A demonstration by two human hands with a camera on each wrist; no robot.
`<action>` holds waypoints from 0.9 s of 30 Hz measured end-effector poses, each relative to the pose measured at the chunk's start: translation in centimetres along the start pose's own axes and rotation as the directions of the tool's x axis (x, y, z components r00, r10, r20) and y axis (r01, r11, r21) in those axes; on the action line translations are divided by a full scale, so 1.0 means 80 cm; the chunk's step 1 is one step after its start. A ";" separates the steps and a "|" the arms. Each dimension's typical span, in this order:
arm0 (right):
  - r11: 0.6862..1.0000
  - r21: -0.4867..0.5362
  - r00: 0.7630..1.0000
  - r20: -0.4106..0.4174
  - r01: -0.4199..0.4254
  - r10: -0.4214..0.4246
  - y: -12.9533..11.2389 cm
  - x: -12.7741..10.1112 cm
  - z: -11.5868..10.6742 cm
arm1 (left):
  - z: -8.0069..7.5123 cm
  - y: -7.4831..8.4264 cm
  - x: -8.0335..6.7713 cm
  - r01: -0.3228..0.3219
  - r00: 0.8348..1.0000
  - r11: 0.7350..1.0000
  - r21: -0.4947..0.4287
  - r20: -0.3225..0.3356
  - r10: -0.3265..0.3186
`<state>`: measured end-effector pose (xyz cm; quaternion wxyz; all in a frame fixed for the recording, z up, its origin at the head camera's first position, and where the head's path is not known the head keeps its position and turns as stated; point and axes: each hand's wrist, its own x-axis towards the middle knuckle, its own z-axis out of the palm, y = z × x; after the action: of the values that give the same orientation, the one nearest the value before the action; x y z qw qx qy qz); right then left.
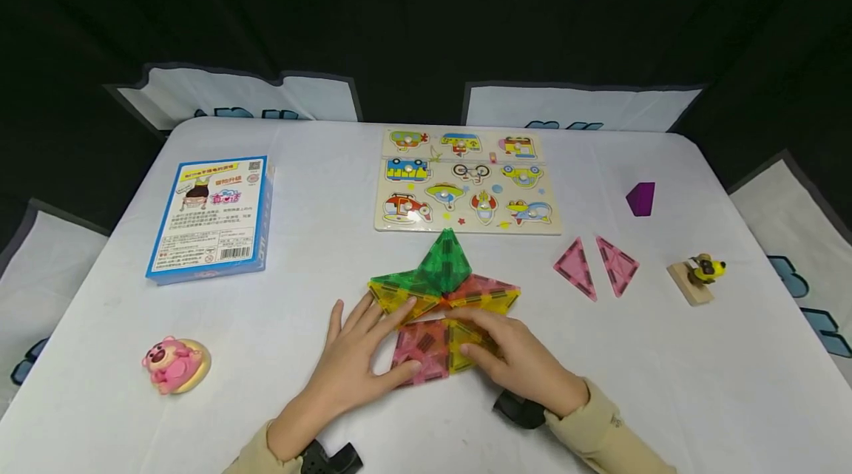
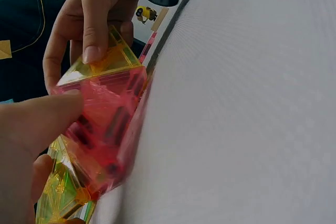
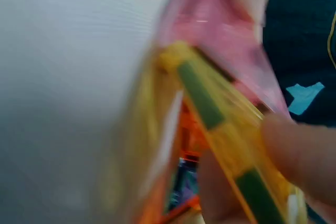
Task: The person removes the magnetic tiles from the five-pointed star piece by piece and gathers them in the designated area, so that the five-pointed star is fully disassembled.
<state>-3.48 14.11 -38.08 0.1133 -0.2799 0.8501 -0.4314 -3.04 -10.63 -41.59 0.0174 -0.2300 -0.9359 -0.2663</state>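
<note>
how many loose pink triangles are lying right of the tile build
2: the left pink triangle lies nearer the tile build, the right pink triangle nearer the yellow-headed toy.

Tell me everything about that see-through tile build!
This tile build is made of clear, coloured, plastic-looking pieces, some with dark strips along edges. A green point faces away from the person, a green and yellow wing goes left, a red and yellow wing right, and pink and yellow pieces are nearest. It's nearer than the picture board. The left hand touches the left wing and pink piece; the right hand pinches the yellow piece.
</note>
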 end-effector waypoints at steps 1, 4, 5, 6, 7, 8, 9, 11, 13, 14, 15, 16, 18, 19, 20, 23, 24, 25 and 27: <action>1.000 0.002 1.000 0.011 0.003 -0.003 0.000 0.001 -0.002 | 0.000 0.000 0.000 -0.004 1.000 1.000 0.000 -0.001 0.004; 1.000 0.019 0.998 0.058 0.012 -0.014 0.000 0.002 -0.008 | 0.001 0.001 -0.001 -0.007 1.000 1.000 -0.006 0.001 0.007; 0.999 0.031 0.997 0.073 0.013 -0.015 0.001 0.002 -0.009 | 0.001 0.001 -0.001 -0.007 1.000 1.000 -0.006 0.003 0.007; 0.999 0.047 0.996 0.086 0.012 -0.016 0.001 0.002 -0.011 | 0.001 0.002 -0.001 -0.006 1.000 1.000 -0.006 0.006 0.006; 0.998 0.069 0.995 0.099 0.013 -0.020 0.002 0.001 -0.013 | 0.001 0.002 -0.002 -0.003 1.000 1.000 -0.004 0.007 0.004; 0.996 0.094 0.994 0.108 0.014 -0.024 0.003 0.000 -0.014 | 0.001 0.002 -0.002 0.000 1.000 1.000 -0.004 0.011 0.000; 0.993 0.121 0.993 0.112 0.013 -0.026 0.004 0.000 -0.016 | 0.001 0.002 -0.002 0.003 1.000 1.000 -0.001 0.013 -0.003; 0.981 0.192 0.995 0.097 0.019 -0.038 0.005 -0.001 -0.021 | 0.000 0.002 -0.002 0.009 1.000 1.000 0.007 0.015 -0.009; 0.966 0.258 0.997 0.068 0.027 -0.046 0.005 -0.003 -0.026 | -0.001 0.002 -0.002 0.012 1.000 1.000 0.014 0.019 -0.012; 0.960 0.279 0.997 0.051 0.034 -0.051 0.004 -0.003 -0.028 | -0.001 0.002 -0.002 0.012 1.000 1.000 0.018 0.020 -0.012; 0.953 0.301 0.998 0.039 0.041 -0.056 0.004 -0.004 -0.030 | -0.001 0.002 -0.002 0.011 1.000 1.000 0.023 0.020 -0.011; 0.948 0.314 0.998 0.026 0.047 -0.058 0.003 -0.004 -0.033 | -0.001 0.002 -0.002 0.010 1.000 1.000 0.027 0.021 -0.010; 0.948 0.315 0.999 -0.003 0.046 -0.048 0.002 -0.004 -0.039 | 0.000 0.001 -0.002 0.006 1.000 0.999 0.034 0.021 -0.007; 0.951 0.307 0.999 -0.027 0.038 -0.031 0.001 -0.003 -0.043 | 0.000 0.001 -0.002 0.004 1.000 0.999 0.037 0.020 -0.005; 0.954 0.298 0.998 -0.062 0.023 -0.004 0.002 -0.002 -0.049 | 0.000 0.001 -0.002 0.001 1.000 0.999 0.039 0.020 -0.002; 0.960 0.269 0.969 -0.206 -0.075 0.134 0.009 0.005 -0.076 | 0.002 0.001 -0.001 -0.003 1.000 0.999 0.040 0.020 0.002; 0.955 0.270 0.947 -0.255 -0.126 0.197 0.014 0.009 -0.086 | 0.002 0.001 -0.002 -0.003 1.000 0.999 0.039 0.019 0.002; 0.949 0.267 0.922 -0.298 -0.168 0.247 0.021 0.013 -0.095 | 0.002 0.001 -0.002 -0.001 1.000 0.999 0.038 0.019 0.000; 0.929 0.259 0.875 -0.340 -0.265 0.344 0.037 0.021 -0.110 | 0.003 0.001 -0.003 0.003 1.000 0.999 0.036 0.017 -0.003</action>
<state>-9.77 20.44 -35.09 0.0415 -0.0399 0.8403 -0.5390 -2.78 -10.58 -41.78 0.0130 -0.2305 -0.9410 -0.2475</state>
